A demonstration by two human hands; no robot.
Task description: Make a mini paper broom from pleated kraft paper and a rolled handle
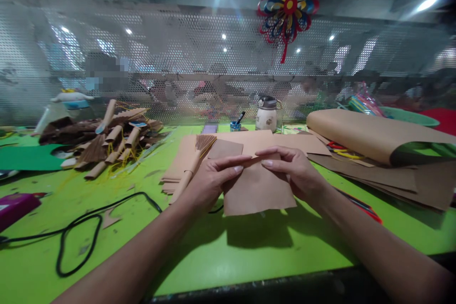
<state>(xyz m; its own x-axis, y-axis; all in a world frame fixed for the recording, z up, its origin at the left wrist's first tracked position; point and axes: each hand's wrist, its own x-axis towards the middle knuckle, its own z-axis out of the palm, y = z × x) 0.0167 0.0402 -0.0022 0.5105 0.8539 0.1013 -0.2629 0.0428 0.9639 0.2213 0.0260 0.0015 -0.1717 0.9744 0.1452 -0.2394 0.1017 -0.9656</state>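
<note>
Between my two hands a piece of brown kraft paper is held up above the green tabletop, its shadow falling below it. My left hand pinches the upper left edge between thumb and fingers. At the upper right edge my right hand grips the same way. The paper's lower edge hangs free and slightly curved. Just behind my left hand lies a rolled paper stick with a pleated fan end, resting on a stack of kraft sheets. A small brown square also sits on that stack.
Left are a pile of rolled and pleated paper pieces, a black cord and a purple object. Behind stand a bottle and a small blue pot. A large kraft paper roll lies right, near orange-handled scissors.
</note>
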